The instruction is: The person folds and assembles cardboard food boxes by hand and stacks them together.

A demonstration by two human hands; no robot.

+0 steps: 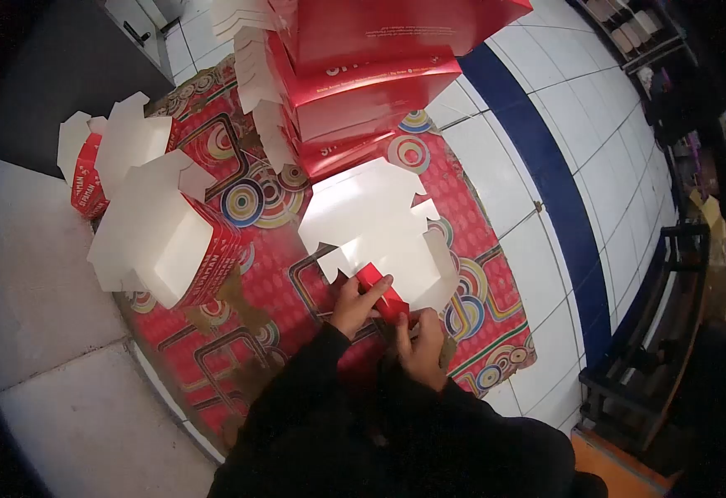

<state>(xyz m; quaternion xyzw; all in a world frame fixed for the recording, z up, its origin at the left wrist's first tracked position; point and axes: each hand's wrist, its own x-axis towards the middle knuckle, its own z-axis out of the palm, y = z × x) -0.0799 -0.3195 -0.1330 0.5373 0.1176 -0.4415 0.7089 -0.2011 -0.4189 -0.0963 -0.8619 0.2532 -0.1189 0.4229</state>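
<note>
A partly folded cardboard food box (pixel 379 212) lies with its white inner side up, in front of my body. Its near edge is turned up and shows a red panel (pixel 386 297). My left hand (pixel 356 307) grips the left part of this panel, thumb on top and other fingers partly hidden. At the panel's right end, my right hand (pixel 422 344) pinches the corner and a side flap (pixel 439 303). The far end of the box lies close to a stack of red boxes (pixel 371 100).
Several folded boxes with white insides (pixel 184 249) stand open on the left. Everything rests on a worn red patterned mat (pixel 284 266) over floor tiles (pixel 520 207). A dark bench or rack (pixel 653 332) stands at the right, and a dark grey panel (pixel 39 91) at the upper left.
</note>
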